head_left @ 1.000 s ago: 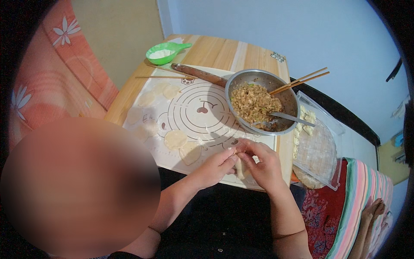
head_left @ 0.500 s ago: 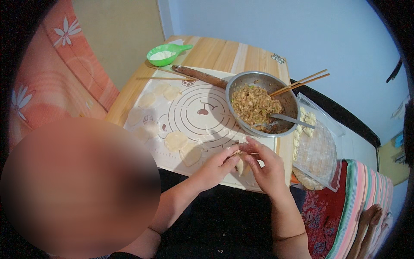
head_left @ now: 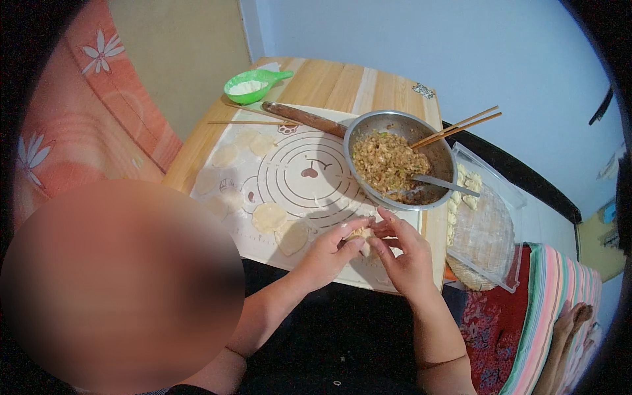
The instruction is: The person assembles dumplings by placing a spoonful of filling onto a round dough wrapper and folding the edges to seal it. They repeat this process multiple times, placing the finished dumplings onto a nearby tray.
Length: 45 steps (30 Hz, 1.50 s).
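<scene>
Between my two hands, over the front right of the white pastry mat (head_left: 309, 141), is a dumpling (head_left: 366, 249) with some filling showing at its top. My left hand (head_left: 329, 253) grips it between thumb and fingers. My right hand (head_left: 406, 253) pinches its other side, thumb and fingertips closed on the dough. Just left of them lie two round dough wrappers, one wrapper (head_left: 269, 218) partly over another wrapper (head_left: 291, 237). Beyond my hands stands a steel bowl (head_left: 351, 172) of chopped filling (head_left: 388, 161), holding a metal spoon (head_left: 447, 184) and a pair of chopsticks (head_left: 455, 128).
A rolling pin (head_left: 306, 118) leans against the bowl's left side. At the far left sit a green scoop (head_left: 268, 78) of flour and thin sticks (head_left: 247, 122). More wrappers (head_left: 225, 155) lie along the mat's left. Right of the table, a clear tray (head_left: 520, 230) borders finished dumplings (head_left: 453, 214).
My fingers have shifted slightly around the dumpling, and more of its filling shows at the top. Both arms stay nearly in place. At lower right, a person's feet have moved a little.
</scene>
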Each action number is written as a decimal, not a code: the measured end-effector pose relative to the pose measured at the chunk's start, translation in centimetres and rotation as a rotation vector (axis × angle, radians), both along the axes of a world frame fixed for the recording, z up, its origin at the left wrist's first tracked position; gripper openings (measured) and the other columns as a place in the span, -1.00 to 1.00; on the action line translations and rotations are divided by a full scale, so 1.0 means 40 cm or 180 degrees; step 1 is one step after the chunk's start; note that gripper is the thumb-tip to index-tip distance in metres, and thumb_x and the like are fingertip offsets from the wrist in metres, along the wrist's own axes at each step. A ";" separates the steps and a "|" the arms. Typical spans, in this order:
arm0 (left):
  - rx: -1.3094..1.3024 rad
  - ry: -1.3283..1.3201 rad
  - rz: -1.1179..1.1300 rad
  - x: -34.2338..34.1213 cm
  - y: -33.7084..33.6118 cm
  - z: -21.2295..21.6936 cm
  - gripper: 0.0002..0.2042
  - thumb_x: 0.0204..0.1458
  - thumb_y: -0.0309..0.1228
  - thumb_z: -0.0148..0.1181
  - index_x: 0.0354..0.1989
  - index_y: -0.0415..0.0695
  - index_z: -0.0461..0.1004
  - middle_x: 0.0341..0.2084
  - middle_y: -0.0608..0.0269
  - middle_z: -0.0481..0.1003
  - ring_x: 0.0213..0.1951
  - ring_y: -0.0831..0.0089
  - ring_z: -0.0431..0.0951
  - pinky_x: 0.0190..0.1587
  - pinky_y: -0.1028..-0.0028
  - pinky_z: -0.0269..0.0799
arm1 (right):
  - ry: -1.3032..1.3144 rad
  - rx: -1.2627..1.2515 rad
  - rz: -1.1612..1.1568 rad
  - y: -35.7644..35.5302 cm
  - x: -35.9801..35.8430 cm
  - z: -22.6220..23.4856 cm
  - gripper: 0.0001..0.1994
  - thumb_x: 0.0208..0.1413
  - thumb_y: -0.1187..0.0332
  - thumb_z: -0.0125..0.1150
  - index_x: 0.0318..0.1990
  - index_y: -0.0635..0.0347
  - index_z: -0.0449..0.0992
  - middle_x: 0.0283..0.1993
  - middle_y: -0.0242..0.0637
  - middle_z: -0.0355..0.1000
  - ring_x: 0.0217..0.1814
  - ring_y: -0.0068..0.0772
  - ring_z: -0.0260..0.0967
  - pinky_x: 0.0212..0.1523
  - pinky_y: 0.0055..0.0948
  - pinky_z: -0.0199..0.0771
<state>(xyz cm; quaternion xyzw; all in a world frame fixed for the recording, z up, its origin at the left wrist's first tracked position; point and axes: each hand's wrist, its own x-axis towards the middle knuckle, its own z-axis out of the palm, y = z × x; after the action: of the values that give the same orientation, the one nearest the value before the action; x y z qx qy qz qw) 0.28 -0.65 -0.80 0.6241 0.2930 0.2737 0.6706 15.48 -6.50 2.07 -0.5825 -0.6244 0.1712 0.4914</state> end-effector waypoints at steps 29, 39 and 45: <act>0.0743 -0.0511 0.0340 0.003 -0.002 -0.019 -0.58 0.08 -0.57 0.06 0.16 -0.22 0.23 0.06 0.18 0.33 0.10 0.46 0.30 0.14 0.46 0.20 | -0.0078 0.0412 -0.0043 -0.001 0.010 -0.019 -0.50 -0.08 0.52 0.27 0.10 0.11 0.37 -0.30 -0.26 0.49 -0.32 -0.32 0.47 -0.27 -0.42 0.47; 0.1639 0.0051 0.0287 0.003 -0.013 -0.011 -0.58 0.06 -0.53 0.09 0.13 -0.20 0.27 0.07 0.11 0.34 0.13 0.28 0.31 0.16 0.39 0.21 | -0.0615 0.0539 -0.0166 -0.007 -0.004 0.002 -0.54 -0.08 0.51 0.27 0.05 0.12 0.40 -0.38 -0.29 0.46 -0.36 -0.30 0.44 -0.31 -0.40 0.44; 0.1353 -0.0218 0.0497 -0.001 -0.016 0.006 -0.58 0.03 -0.53 0.12 0.12 -0.19 0.29 0.04 0.12 0.34 0.09 0.28 0.34 0.13 0.40 0.23 | -0.0117 0.0614 -0.0033 -0.010 -0.006 -0.011 -0.56 -0.07 0.52 0.27 0.04 0.15 0.41 -0.33 -0.26 0.47 -0.31 -0.33 0.45 -0.28 -0.42 0.46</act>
<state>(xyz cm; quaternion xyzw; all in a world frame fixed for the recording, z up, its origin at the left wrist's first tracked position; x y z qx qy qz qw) 0.22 -1.30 -0.56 0.7171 0.2532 0.4015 0.5103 15.25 -6.91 1.62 -0.5388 -0.6439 0.0970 0.5345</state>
